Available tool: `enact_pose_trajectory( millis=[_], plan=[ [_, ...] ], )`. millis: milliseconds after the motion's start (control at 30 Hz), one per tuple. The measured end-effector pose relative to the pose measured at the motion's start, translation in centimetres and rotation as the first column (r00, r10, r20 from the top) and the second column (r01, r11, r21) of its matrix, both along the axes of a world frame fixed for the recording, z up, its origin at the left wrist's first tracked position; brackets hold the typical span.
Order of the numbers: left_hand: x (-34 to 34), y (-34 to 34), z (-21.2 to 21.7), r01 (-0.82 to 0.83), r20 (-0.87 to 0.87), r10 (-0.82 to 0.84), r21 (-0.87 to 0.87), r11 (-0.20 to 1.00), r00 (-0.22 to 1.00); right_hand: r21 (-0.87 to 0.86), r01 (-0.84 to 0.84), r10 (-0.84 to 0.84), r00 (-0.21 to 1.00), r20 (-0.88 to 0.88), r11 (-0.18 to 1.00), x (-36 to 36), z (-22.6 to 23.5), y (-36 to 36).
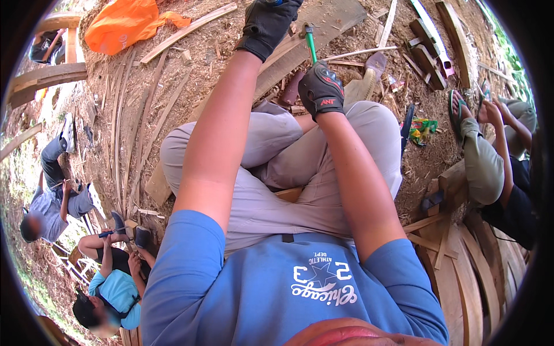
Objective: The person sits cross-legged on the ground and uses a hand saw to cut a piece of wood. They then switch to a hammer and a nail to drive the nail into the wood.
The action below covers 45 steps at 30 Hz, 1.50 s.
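My left hand [265, 27], in a black glove, is closed at the top edge, gripping a blue-handled tool [274, 2]. Most of that tool is cut off or covered by the fingers, so its kind is hidden. A hammer [311, 46] with a green handle is held in my right hand [321, 91], also gloved in black. Its metal head points away from me, just right of my left hand. Under both hands a wide wooden board [340, 16] runs slantwise over the ground in front of my crossed legs.
Thin wood strips [151, 115] and shavings cover the ground to the left, below an orange plastic bag [124, 27]. At the far right lie a long pale blade [431, 33] and wooden blocks [426, 62]. People sit close by on both sides; planks [461, 277] lie behind right.
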<state>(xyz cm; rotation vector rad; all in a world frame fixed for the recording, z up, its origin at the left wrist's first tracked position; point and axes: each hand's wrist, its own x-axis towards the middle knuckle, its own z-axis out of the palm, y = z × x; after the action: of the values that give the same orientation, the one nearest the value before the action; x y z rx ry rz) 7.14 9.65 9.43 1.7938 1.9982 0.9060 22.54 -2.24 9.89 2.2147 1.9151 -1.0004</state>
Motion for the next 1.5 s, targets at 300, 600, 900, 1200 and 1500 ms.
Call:
enact_pose_trajectory(
  millis=[300, 600, 900, 1200, 1500],
  plan=[
    [-1.9, 2.1, -3.6, 0.324, -0.611, -0.145, 0.193, 0.926, 0.778, -0.02, -0.009, 0.008, 0.999, -0.05, 1.0, -0.3, 0.8, 0.2],
    [-1.6, 1.3, -1.4, 0.385, -0.788, -0.128, 0.147, 0.911, 0.602, -0.007, 0.031, -0.031, 0.998, -0.062, 0.999, 0.0, 0.4, 0.2],
    [-1.6, 2.2, -2.3, 0.382, -0.834, -0.127, 0.106, 0.918, 0.537, 0.006, 0.064, -0.063, 0.991, -0.116, 0.998, 0.2, 0.6, 0.0],
    [-5.7, 4.1, -7.0, 0.525, 0.061, -0.55, 0.228, 0.82, 0.833, 0.01, 0.032, -0.03, 0.988, -0.154, 0.999, -0.5, 1.2, 0.0],
    [-2.4, 2.6, -3.3, 0.417, 0.641, -0.381, 0.103, 0.903, 0.666, 0.015, 0.061, -0.059, 0.991, -0.123, 0.998, 0.0, 0.4, 0.0]
  ],
)
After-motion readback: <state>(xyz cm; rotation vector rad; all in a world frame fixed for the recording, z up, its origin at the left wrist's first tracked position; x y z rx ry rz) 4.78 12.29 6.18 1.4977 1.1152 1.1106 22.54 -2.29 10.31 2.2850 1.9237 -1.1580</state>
